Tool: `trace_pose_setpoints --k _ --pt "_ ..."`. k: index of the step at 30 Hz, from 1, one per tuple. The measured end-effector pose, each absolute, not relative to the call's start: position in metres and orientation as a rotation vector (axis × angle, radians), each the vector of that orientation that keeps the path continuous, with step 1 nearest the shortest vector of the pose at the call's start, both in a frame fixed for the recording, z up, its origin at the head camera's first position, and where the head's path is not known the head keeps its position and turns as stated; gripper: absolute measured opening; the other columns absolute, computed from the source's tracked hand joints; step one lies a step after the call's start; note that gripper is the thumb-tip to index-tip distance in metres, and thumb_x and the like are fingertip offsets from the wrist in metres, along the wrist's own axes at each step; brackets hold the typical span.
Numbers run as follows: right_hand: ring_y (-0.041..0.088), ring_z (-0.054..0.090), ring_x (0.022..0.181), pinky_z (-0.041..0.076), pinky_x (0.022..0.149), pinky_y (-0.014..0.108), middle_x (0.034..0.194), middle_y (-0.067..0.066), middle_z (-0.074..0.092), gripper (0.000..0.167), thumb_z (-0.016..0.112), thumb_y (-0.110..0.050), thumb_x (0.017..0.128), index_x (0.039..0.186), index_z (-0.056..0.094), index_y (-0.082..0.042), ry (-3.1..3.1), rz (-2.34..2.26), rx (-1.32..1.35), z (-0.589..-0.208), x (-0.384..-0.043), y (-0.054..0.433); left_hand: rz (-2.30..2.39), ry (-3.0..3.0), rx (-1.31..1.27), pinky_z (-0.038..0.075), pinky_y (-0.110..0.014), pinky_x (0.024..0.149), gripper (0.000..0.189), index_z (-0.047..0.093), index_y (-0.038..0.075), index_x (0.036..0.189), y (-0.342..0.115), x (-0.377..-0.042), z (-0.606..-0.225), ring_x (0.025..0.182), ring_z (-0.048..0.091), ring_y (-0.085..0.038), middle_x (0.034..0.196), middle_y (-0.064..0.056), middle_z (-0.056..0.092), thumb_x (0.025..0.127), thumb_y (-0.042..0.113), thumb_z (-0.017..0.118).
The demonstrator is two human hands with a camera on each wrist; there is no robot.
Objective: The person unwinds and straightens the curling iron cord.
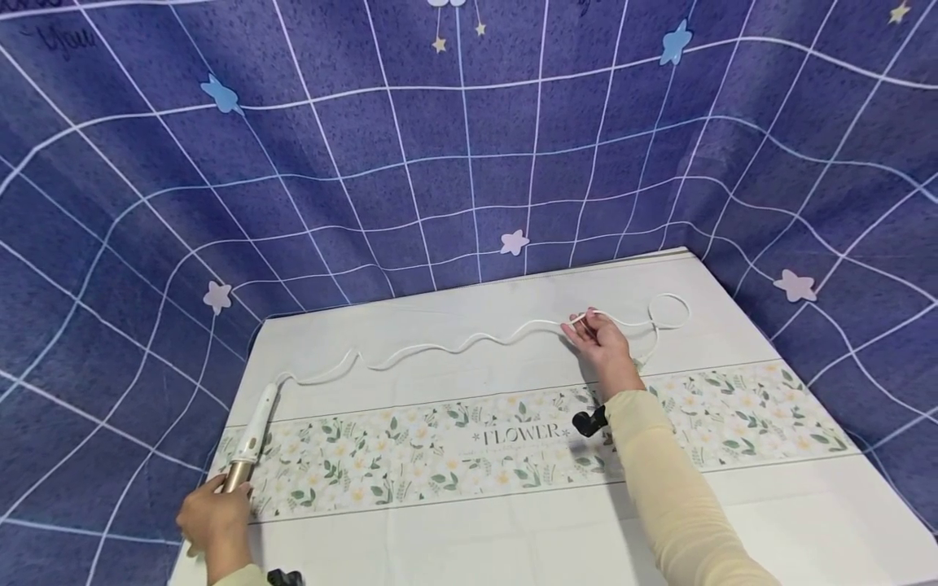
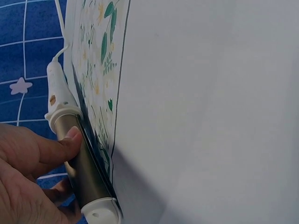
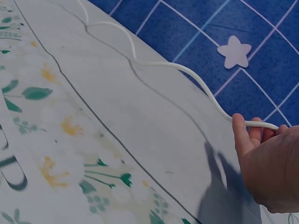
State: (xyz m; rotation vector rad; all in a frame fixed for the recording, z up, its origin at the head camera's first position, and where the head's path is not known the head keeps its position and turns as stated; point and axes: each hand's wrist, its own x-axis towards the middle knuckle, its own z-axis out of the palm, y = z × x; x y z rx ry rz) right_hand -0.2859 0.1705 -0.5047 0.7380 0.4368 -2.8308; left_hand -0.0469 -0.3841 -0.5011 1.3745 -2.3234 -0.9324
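A curling iron with a white handle and a bronze barrel slants along the left side of the table. My left hand grips it by the barrel, thumb on top and fingers passing behind. Its white tip sticks out below the hand in the left wrist view. From the handle a wavy white cord runs right to my right hand, which holds it with the fingers bent. In the right wrist view the cord lifts off the surface towards that hand. Beyond it the cord forms a loop.
A white cover with a floral "FLOWER" band lies over the table. A blue curtain with grid lines and stars stands behind and at both sides. Black wrist mounts show near the sleeves.
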Motion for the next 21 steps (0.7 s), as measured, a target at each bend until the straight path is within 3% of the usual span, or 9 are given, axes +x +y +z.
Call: trace_pose_setpoints --k 8,15,17,21 --pt "0.025 0.063 0.082 0.026 0.112 0.042 0.080 0.015 0.060 0.010 0.041 -0.002 0.101 0.103 0.049 -0.008 0.464 -2.834 0.718 -0.504 -0.284 0.185 -0.938 -2.324 1.396 0.024 -0.075 0.093 0.043 0.057 0.002 0.128 -0.386 -0.048 -0.501 0.116 0.039 -0.060 0.127 -0.037 0.046 0.086 0.011 0.064" --pt "0.020 0.059 0.065 0.022 0.114 0.043 0.070 0.016 0.059 0.019 0.035 -0.005 0.103 0.090 0.048 -0.001 0.665 -2.786 0.570 -0.510 -0.279 0.183 -0.958 -2.321 1.413 0.022 -0.075 0.094 0.043 0.056 0.002 0.128 -0.383 -0.048 -0.500 0.119 0.036 -0.060 0.127 -0.037 0.044 0.087 0.012 0.064" --pt "0.020 0.061 0.068 0.021 0.114 0.043 0.070 0.015 0.060 0.022 0.035 -0.004 0.103 0.089 0.050 -0.001 0.717 -2.759 0.589 -0.509 -0.276 0.181 -0.963 -2.327 1.412 0.022 -0.075 0.095 0.044 0.055 0.002 0.129 -0.383 -0.048 -0.500 0.120 0.036 -0.060 0.127 -0.038 0.044 0.087 0.013 0.065" --pt "0.023 0.064 0.079 0.028 0.110 0.045 0.075 0.014 0.062 0.013 0.038 0.000 0.102 0.100 0.051 0.001 0.823 -2.707 0.715 -0.507 -0.273 0.175 -0.953 -2.334 1.425 0.021 -0.075 0.095 0.045 0.055 0.004 0.130 -0.383 -0.048 -0.500 0.120 0.036 -0.059 0.128 -0.037 0.044 0.087 0.013 0.065"
